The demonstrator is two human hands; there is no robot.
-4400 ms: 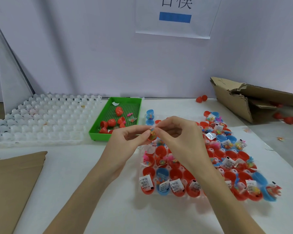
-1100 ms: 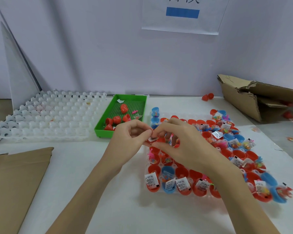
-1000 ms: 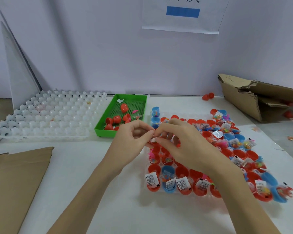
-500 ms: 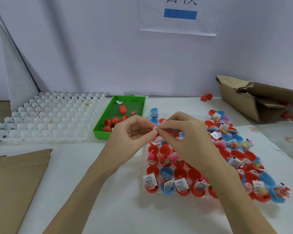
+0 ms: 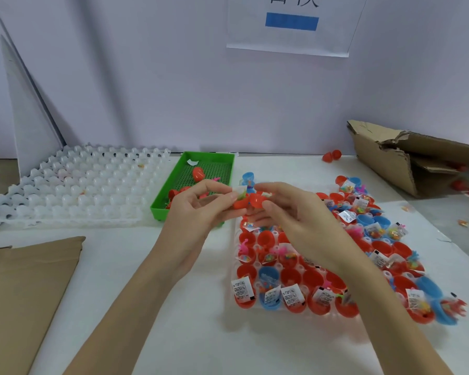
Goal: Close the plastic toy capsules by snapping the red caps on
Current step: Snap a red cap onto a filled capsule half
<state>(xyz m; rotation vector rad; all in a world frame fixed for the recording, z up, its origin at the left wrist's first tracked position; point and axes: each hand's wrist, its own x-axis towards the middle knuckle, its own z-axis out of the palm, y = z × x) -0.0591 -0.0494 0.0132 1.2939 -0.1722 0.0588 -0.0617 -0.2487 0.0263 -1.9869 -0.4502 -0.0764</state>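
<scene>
A white table [image 5: 190, 334] runs up to the wall. At its far left lies a clear cell tray [image 5: 73, 190], and just beside that a green tray [image 5: 171, 196]. A flat cardboard sheet [image 5: 25, 293] lies at the near left corner. Right of centre sits a second clear tray [image 5: 232, 272] packed with red and blue capsule halves. At the far right a torn box [image 5: 406, 163] lies on its side, with a red capsule [image 5: 331, 156] near it by the wall and small bits [image 5: 463, 222] scattered toward the right edge.
</scene>
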